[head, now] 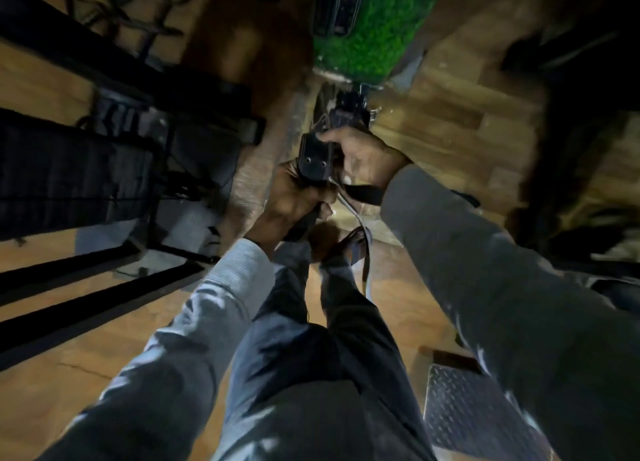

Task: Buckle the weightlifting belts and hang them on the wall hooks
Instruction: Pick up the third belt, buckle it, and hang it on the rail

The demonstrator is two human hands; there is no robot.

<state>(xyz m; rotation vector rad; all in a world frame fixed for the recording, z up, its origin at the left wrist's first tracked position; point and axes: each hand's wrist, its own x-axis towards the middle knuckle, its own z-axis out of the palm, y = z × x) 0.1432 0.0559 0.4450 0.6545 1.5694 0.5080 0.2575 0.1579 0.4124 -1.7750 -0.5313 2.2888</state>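
Observation:
A black weightlifting belt (313, 159) with two rivets on its end is held in front of me, low over the wooden floor. My left hand (294, 201) is clenched around the belt's lower part. Just to the right, my right hand (363, 155) grips the belt's upper end and a black strap (363, 194) that trails toward my sleeve. Another dark belt (337, 7) hangs against the green turf wall panel (384, 38) above. The frame is blurred, so the buckle is hard to make out.
A black metal rack (114, 169) stands to the left. Cables (363, 252) run down past my foot. A diamond-plate metal step (474, 415) lies at the lower right. Dark equipment (585, 114) fills the right side.

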